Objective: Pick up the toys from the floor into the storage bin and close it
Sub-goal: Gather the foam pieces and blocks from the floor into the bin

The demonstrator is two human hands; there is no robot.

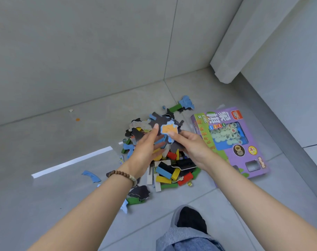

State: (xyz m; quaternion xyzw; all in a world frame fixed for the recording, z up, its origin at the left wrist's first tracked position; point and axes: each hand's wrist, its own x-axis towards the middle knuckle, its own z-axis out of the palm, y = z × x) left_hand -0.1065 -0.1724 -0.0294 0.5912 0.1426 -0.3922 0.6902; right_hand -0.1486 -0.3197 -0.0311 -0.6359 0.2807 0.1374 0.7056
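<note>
The stack of puzzle pieces [167, 128], flat and dark-backed with one orange-and-blue piece on top, is held just above the toy pile [172, 171]. My left hand [145, 151] grips the stack from its left side, thumb on top and fingers underneath. My right hand [193, 147] pinches the near edge, thumb pressed on the top piece.

Recommended procedure, as I judge it:
1. Square the pieces between both hands so no edge sticks out.
2. Keep the stack level, because loose flat pieces can slide off a tilted bundle.
3. Maintain thumb pressure on top during transfer.

The storage bin is not in view, so I must locate it before moving the load.

Below the hands, the pile contains coloured wooden blocks and more puzzle pieces. A purple chess box [244, 142] lies touching the pile's right side. A stray blue piece [91, 175] lies apart on the grey tiled floor [63, 178], left of the pile. Most of the task remains.
</note>
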